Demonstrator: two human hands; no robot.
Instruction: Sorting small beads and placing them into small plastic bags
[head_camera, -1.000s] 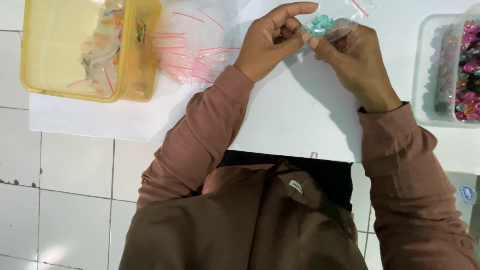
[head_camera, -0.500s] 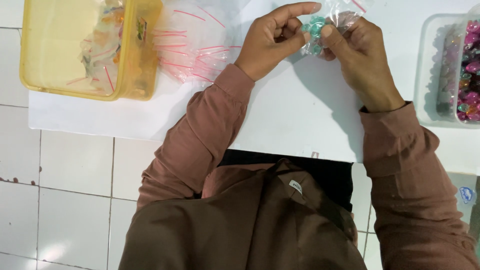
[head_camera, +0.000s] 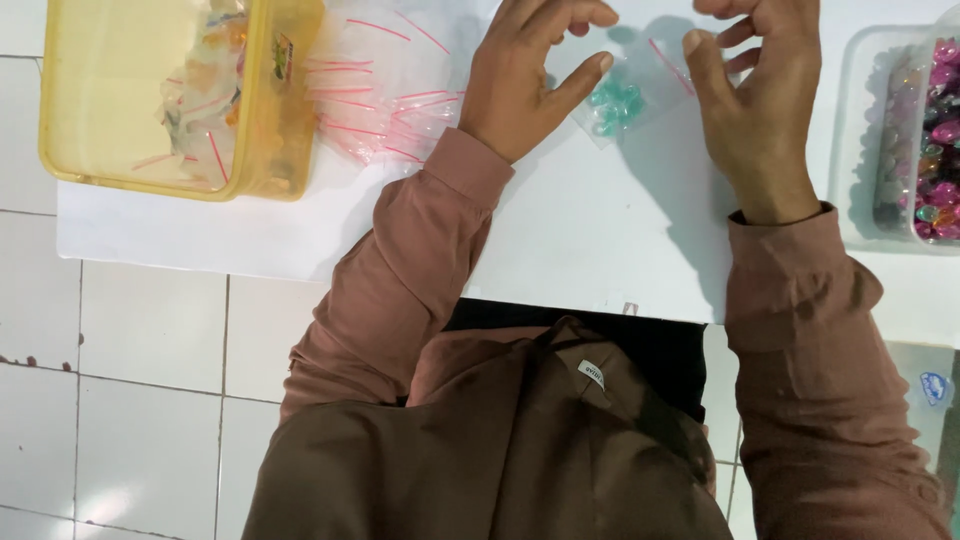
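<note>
A small clear zip bag (head_camera: 625, 92) with a red seal strip lies on the white table, holding several teal beads. My left hand (head_camera: 525, 75) hovers just left of it, fingers spread, thumb tip close to the bag. My right hand (head_camera: 760, 90) is just right of the bag, fingers curled apart and holding nothing. Both sleeves are brown-pink.
A pile of empty clear zip bags (head_camera: 385, 95) with red strips lies left of my left hand. A yellow translucent tub (head_camera: 60, 150) with filled bags stands at far left. A clear tray (head_camera: 860, 130) of pink and mixed beads sits at right. The white table's edge (head_camera: 250, 265) runs over tiled floor.
Both hands were pinching the bag of teal beads together; now they have let go and spread apart, and the bag lies on the table between them.
</note>
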